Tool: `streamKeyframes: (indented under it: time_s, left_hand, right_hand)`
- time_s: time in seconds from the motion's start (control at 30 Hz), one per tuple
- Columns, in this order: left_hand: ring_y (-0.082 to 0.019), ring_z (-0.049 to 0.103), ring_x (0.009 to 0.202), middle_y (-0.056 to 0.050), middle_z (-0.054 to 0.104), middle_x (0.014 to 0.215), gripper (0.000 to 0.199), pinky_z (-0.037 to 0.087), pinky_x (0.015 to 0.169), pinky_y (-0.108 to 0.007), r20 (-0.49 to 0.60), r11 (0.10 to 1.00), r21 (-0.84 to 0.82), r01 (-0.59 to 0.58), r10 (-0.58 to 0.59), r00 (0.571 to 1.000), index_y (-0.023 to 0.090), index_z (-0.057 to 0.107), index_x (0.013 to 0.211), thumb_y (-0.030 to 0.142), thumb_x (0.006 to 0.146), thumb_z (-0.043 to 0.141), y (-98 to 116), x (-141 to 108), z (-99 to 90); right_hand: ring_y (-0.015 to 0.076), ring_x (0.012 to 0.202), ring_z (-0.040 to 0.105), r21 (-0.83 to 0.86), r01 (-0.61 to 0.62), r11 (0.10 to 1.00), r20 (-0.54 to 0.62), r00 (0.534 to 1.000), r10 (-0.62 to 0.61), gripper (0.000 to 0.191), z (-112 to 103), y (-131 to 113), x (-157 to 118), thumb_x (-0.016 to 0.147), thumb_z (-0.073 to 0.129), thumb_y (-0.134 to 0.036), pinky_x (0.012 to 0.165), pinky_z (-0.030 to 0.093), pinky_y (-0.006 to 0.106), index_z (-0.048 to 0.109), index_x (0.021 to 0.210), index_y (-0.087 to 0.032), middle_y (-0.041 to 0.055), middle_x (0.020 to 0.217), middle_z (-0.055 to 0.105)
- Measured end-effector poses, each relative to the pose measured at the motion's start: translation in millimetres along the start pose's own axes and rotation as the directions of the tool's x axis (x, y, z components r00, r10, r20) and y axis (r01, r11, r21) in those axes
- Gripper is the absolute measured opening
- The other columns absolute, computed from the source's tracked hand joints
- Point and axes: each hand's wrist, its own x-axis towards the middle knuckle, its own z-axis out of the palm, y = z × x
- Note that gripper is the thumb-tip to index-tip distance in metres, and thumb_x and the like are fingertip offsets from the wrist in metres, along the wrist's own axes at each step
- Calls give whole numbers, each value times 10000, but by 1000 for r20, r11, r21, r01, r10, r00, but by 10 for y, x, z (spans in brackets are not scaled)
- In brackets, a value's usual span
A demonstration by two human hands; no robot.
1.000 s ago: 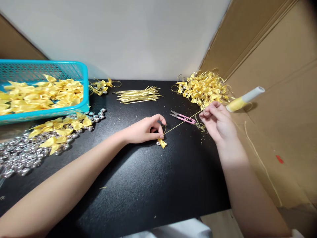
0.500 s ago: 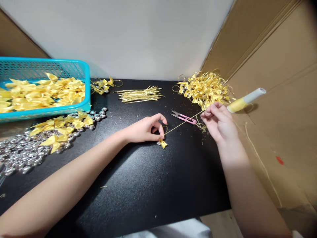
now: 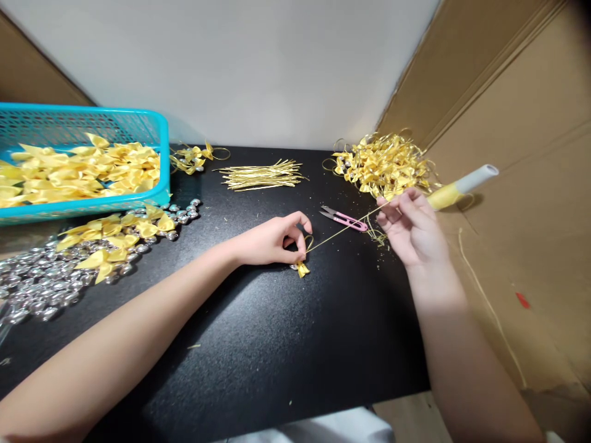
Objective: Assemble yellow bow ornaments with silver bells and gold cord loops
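My left hand (image 3: pixel 287 240) is closed in a pinch at the top of a small yellow ribbon flower (image 3: pixel 302 269), which hangs just above or on the black table; a silvery bead shows beside it. A loop of gold cord stands up by the fingertips. From that pinch a thin gold cord (image 3: pixel 336 232) runs taut up to the right. My right hand (image 3: pixel 410 224) is closed on the cord's other end, held higher. Below the cord lie pink thread snips (image 3: pixel 344 218), blades pointing left, with cord scraps (image 3: pixel 377 234) at their handle end.
A blue basket (image 3: pixel 165 154) of yellow ribbon pieces stands left. Silver beads (image 3: pixel 41 277) with ribbon flowers lie before it. Cut gold cords (image 3: pixel 261 175) lie at the back, near a heap of finished-looking flowers (image 3: pixel 383 163). A spool tube (image 3: pixel 462 187) stands right, by cardboard (image 3: pixel 521 234).
My right hand has shifted slightly to the right, the cord still taut. My left hand keeps its pinch, and the small flower has swung slightly left.
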Motion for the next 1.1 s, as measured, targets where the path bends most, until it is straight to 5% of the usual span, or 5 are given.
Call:
streamKeyframes:
  time_s: [0.23, 0.53, 1.1]
  left_hand:
    - [-101, 509, 608, 0, 731, 792, 309, 373, 598, -227, 21, 999, -41, -25, 26, 999, 204, 403, 1016, 189, 813, 635, -17, 0, -5]
    - [-137, 629, 715, -15, 709, 811, 289, 419, 656, -253, 32, 992, -111, -55, 58, 998, 205, 395, 1013, 207, 836, 623, -46, -22, -6]
    - [-133, 627, 711, -3, 707, 801, 267, 426, 688, -262, 57, 994, -98, -55, 60, 997, 211, 379, 943, 201, 836, 624, -13, -26, -18]
  right_hand:
    - [95, 765, 738, 63, 56, 996, 35, 998, -58, 296, 14, 5, -9, 657, 859, -266, 637, 590, 162, 584, 764, -252, -113, 632, 684]
    - [85, 726, 728, 126, 60, 990, -44, 998, -54, 266, 18, -7, 11, 657, 850, -193, 642, 594, 168, 595, 718, -239, -112, 632, 681]
    - [83, 697, 691, 156, 112, 981, -130, 987, -92, 223, -19, -68, 44, 733, 765, -118, 654, 576, 200, 580, 680, -229, -99, 631, 646]
